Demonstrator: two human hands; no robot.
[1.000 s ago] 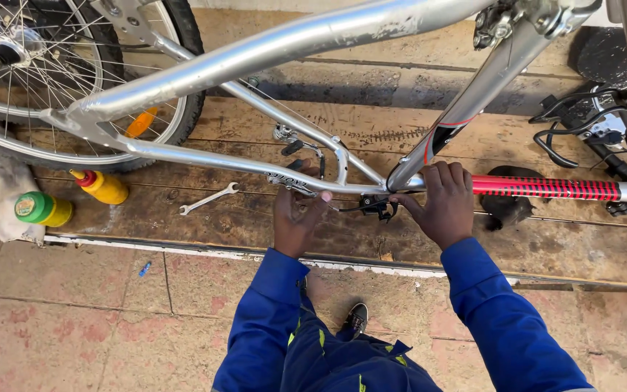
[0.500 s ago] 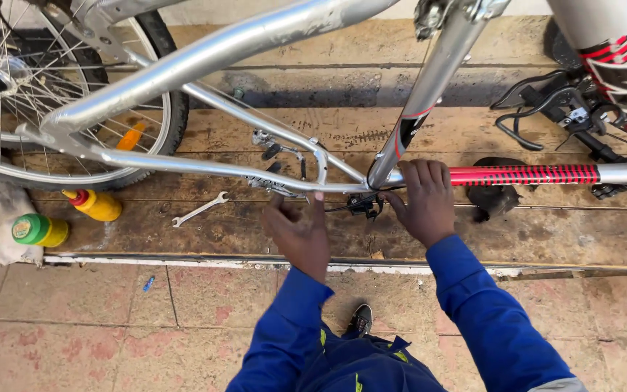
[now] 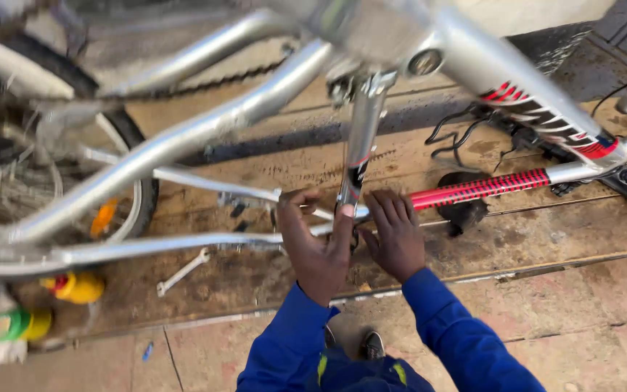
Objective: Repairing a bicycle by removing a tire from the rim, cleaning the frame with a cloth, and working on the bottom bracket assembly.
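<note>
Left hand (image 3: 317, 243) curled round the lower end of the silver bicycle frame (image 3: 183, 141) tube, thumb up against it; right hand (image 3: 395, 232) just beside, fingers bent onto the same joint, grip unclear. Frame hangs inverted over wooden planks (image 3: 531, 232); spanner (image 3: 181, 271) and yellow bottle (image 3: 75, 287) lie left.
</note>
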